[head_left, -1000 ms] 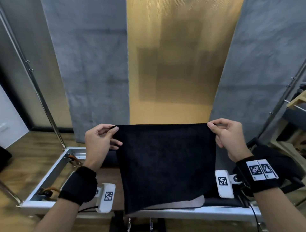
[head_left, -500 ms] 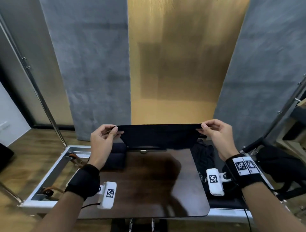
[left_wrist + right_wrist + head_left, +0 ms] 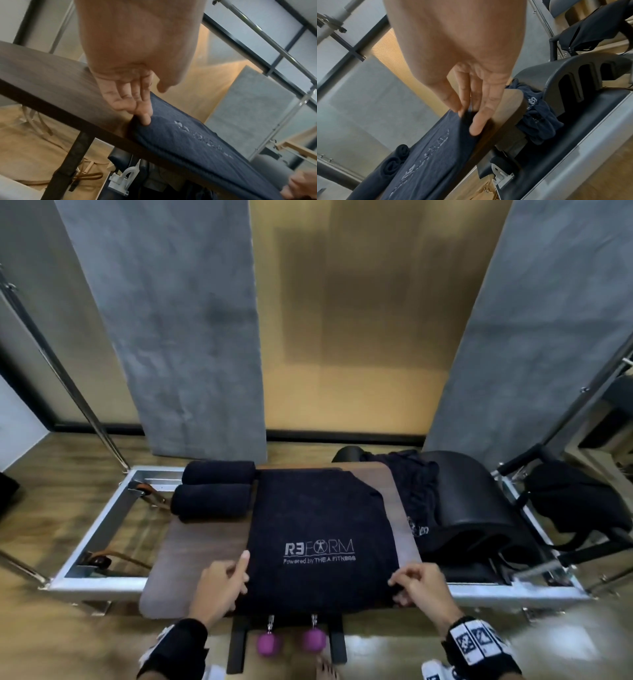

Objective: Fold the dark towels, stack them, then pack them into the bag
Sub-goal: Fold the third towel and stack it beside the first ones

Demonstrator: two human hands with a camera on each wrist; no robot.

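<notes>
Towels: four by my count. One dark towel (image 3: 322, 529) lies spread flat on the wooden surface (image 3: 202, 546), logo up. Two rolled towels (image 3: 212, 491) sit side by side at its far left, and a crumpled one (image 3: 416, 494) hangs off the right edge, possibly more than one. Left hand (image 3: 219, 587) pinches the near left corner; its fingers (image 3: 144, 116) curl on the cloth. Right hand (image 3: 419, 587) clamps the near right corner between thumb and fingers (image 3: 476, 121).
</notes>
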